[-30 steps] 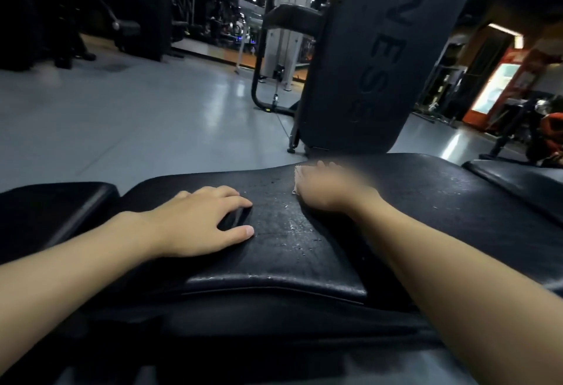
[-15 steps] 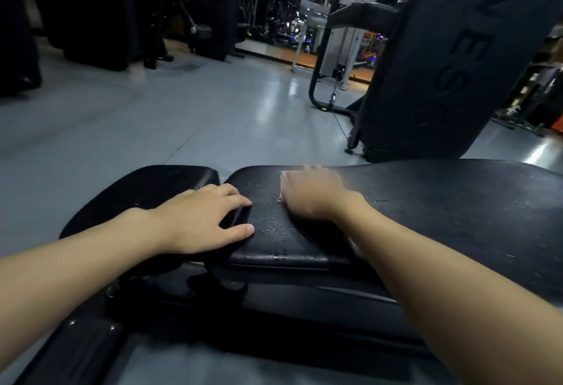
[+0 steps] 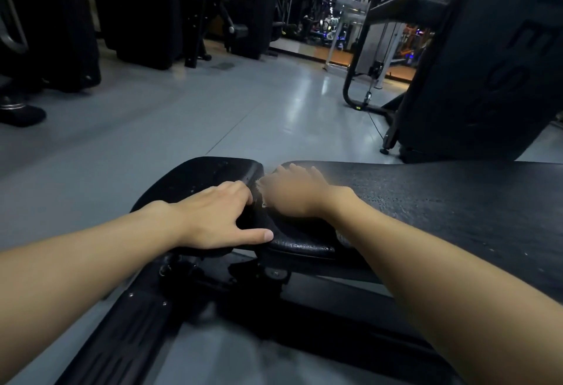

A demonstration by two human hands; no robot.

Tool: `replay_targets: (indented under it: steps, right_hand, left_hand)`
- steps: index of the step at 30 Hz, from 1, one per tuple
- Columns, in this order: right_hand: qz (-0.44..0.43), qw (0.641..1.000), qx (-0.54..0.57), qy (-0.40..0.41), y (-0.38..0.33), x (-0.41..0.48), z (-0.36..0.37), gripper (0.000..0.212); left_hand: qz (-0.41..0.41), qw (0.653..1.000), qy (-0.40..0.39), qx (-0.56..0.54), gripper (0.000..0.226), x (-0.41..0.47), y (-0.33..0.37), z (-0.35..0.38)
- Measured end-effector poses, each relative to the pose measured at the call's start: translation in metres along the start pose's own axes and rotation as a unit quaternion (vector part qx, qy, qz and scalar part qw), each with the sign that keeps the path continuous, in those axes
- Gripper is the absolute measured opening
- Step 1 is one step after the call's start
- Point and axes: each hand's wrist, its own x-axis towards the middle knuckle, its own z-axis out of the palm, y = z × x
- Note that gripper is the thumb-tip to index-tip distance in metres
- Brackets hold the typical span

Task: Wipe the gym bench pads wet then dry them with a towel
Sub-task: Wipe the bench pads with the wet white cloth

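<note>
A black gym bench has a long back pad (image 3: 441, 198) stretching right and a smaller seat pad (image 3: 195, 180) to the left, both speckled with water drops. My left hand (image 3: 219, 217) lies flat across the gap between the pads, fingers spread, thumb pointing right. My right hand (image 3: 292, 192) is blurred with motion at the left end of the long pad, pressing down a pale cloth (image 3: 261, 185); only the cloth's edge peeks out by the fingers. The two hands nearly touch.
The bench's black steel frame (image 3: 146, 323) runs below the pads toward me. A tall dark machine (image 3: 475, 73) stands just behind the bench at right, a cable station (image 3: 371, 43) farther back. Grey floor (image 3: 213, 110) stretches left, with dark equipment (image 3: 61, 18) along the far left.
My right hand has slid left along the long pad to its end, close to my left hand. The view has swung left, bringing the seat pad into fuller view. My left hand stayed put.
</note>
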Motion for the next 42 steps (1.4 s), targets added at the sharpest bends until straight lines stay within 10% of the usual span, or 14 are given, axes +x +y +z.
replay_targets:
  steps: [12,16,42]
  right_hand:
    - [-0.043,0.999,0.008,0.016,0.009,-0.035,0.005,0.053]
    - [0.017,1.000,-0.004,-0.007,0.057,-0.049,-0.001,0.054]
    - [0.387,0.921,0.033,0.021,0.386,-0.285,-0.017,0.054]
  left_hand:
    - [-0.005,0.998,0.044,-0.036,0.045,0.008,0.024,-0.003]
    - [0.039,0.999,0.019,-0.032,0.073,0.024,0.035,0.003]
    - [0.303,0.953,-0.025,-0.015,0.071,0.124,0.326,0.012]
